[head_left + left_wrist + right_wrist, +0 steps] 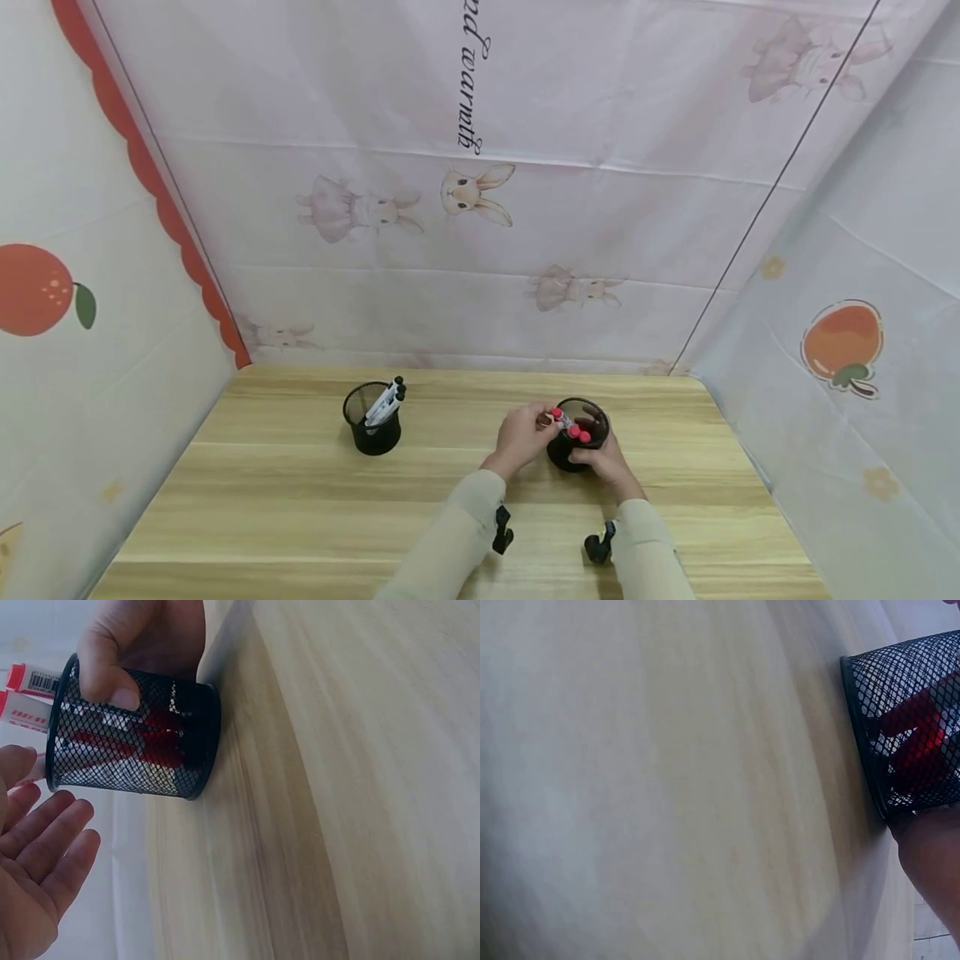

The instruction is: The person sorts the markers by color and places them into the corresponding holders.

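Observation:
A black mesh pen cup [566,454] stands upright on the table, holding several red-and-white markers [30,712] whose red ends show above the rim. My right hand [611,465] grips the cup from its right side, thumb across the near wall, as the left wrist view also shows. At the rim, my left hand [521,437] pinches the end of one marker [557,413] between thumb and index finger. The other left fingers [64,840] are spread. Through the mesh, the lower part of that marker appears inside the cup. The right wrist view shows the cup's base [866,742] and red caps.
A second black mesh cup [377,439] stands further left, with several white pens [386,404] with black ends leaning in it. Both cups are on the wooden table [300,500]. Printed fabric [420,317] hangs behind the table's back edge and along both sides.

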A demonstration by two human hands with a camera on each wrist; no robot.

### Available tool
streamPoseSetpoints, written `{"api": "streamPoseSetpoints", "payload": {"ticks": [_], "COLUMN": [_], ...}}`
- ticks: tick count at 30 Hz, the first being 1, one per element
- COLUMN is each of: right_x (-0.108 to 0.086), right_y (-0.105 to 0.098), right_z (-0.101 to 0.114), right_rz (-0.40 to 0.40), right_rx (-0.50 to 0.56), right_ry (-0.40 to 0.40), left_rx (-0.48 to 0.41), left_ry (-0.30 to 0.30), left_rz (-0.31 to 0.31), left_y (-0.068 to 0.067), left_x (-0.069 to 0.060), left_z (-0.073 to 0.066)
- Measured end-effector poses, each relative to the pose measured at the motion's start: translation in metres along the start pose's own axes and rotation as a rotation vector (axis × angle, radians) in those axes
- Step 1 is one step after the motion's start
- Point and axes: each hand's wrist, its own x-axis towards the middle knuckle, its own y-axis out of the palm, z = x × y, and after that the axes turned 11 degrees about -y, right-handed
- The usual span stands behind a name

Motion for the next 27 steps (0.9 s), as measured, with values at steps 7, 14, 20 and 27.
{"api": "streamPoseSetpoints", "payload": {"ticks": [7, 14, 20, 27], "right_x": [0.000, -0.001, -0.017, -0.044], "right_y": [0.000, -0.012, -0.016, 0.008], "right_z": [0.008, -0.007, 0.005, 0.028], "right_rz": [-0.003, -0.004, -0.002, -0.234], "right_rx": [0.023, -0.034, -0.192, -0.323], "right_ry": [0.015, 0.023, 0.124, 0.193], "left_rx": [-0.008, -0.035, -0.044, 0.063], "left_ry": [-0.023, -0.025, 0.017, 0.119], "left_rz": [0.020, 0.018, -0.033, -0.187], "left_y": [-0.004, -0.006, -0.019, -0.045], "left_x": [-0.004, -0.009, -0.026, -0.052], "left_z": [0.000, 0.001, 0.004, 0.014]}}
